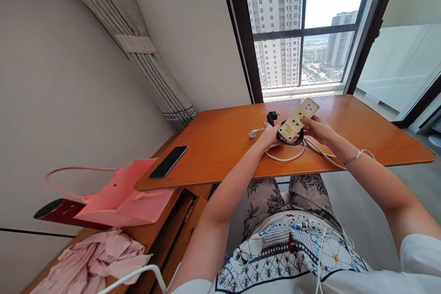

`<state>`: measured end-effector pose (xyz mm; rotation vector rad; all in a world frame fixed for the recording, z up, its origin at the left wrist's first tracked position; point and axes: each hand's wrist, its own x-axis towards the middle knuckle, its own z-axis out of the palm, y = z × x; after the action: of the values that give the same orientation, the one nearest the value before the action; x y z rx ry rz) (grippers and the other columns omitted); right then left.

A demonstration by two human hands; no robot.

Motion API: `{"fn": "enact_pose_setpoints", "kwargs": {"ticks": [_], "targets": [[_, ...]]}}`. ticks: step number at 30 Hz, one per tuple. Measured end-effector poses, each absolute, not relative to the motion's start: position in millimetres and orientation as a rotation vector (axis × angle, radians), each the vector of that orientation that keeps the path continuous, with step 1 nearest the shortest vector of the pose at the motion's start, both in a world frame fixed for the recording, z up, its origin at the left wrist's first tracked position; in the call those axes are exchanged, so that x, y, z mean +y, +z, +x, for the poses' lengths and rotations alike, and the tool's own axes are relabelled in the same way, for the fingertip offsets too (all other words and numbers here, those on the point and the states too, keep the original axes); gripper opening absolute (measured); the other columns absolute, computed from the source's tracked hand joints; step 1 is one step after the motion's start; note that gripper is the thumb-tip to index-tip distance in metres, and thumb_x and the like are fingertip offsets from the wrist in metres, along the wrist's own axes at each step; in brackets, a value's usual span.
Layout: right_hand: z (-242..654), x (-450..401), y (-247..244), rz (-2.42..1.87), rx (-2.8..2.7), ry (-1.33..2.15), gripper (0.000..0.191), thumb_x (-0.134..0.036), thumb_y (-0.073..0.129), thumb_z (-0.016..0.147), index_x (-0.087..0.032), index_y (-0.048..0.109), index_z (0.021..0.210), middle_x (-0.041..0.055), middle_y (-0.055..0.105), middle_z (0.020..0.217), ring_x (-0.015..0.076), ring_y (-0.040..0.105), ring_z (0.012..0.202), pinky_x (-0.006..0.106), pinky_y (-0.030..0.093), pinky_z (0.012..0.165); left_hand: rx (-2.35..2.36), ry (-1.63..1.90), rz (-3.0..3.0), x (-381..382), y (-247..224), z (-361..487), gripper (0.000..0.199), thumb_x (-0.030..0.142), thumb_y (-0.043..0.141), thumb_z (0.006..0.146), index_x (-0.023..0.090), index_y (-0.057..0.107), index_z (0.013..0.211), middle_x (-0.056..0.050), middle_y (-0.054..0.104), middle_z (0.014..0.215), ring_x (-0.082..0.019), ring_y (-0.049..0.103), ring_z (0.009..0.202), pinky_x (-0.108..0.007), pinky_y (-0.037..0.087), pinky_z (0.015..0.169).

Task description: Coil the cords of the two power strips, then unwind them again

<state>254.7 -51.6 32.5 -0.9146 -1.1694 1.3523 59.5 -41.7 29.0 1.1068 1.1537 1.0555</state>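
A cream power strip (298, 119) is held tilted just above the wooden table, its socket face turned up. My right hand (317, 129) grips its right side, the thumb lying on the face. At its lower left end, my left hand (270, 136) is closed round a coiled black cord (292, 142). The cord's black plug (272, 117) sticks up beyond the left fingers. A white cable (286, 160) loops on the table under both hands and runs off to the right. Its pale plug (254, 133) lies left of my left hand.
The orange-brown table (213, 147) reaches toward a window (299, 32). A black phone (168, 162) rests near its left edge. Beside it, lower down, a pink bag (120, 193) and crumpled pink cloth (96, 262) lie on a wooden cabinet (161, 225).
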Motion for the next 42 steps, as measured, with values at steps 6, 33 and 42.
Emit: {"fn": "enact_pose_setpoints", "kwargs": {"ticks": [6,33,42], "targets": [[249.1,-56.7,25.8,-0.859,-1.311,1.297,0.047,-0.037,0.089,0.061,-0.02,0.063,0.096,0.0068,0.077,0.101,0.0259,0.073,0.098,0.047,0.063,0.087,1.051,1.096,1.263,-29.9,23.7,57.1,0.02,0.036,0.059,0.091,0.019,0.067,0.1,-0.007,0.076,0.099,-0.022,0.069,0.091,-0.032,0.055,0.08],[246.4,-27.3,-2.8,-0.822,-0.967,1.353,0.03,-0.028,0.083,0.073,-0.023,0.063,0.095,0.0028,0.076,0.101,0.0231,0.073,0.093,0.044,0.066,0.084,0.808,0.915,1.34,-7.0,-0.8,48.3,0.062,0.051,0.064,0.09,0.022,0.047,0.142,-0.013,0.063,0.138,-0.025,0.066,0.118,-0.04,0.052,0.101],[307.8,53.6,-28.2,-0.913,-0.636,0.93,0.022,-0.021,0.069,0.084,-0.021,0.057,0.102,0.0036,0.071,0.103,0.0155,0.071,0.092,0.028,0.063,0.075,1.042,1.071,1.779,1.2,-20.1,34.0,0.048,0.03,0.067,0.087,0.017,0.055,0.131,-0.016,0.055,0.147,-0.025,0.067,0.115,-0.043,0.052,0.102]]}}
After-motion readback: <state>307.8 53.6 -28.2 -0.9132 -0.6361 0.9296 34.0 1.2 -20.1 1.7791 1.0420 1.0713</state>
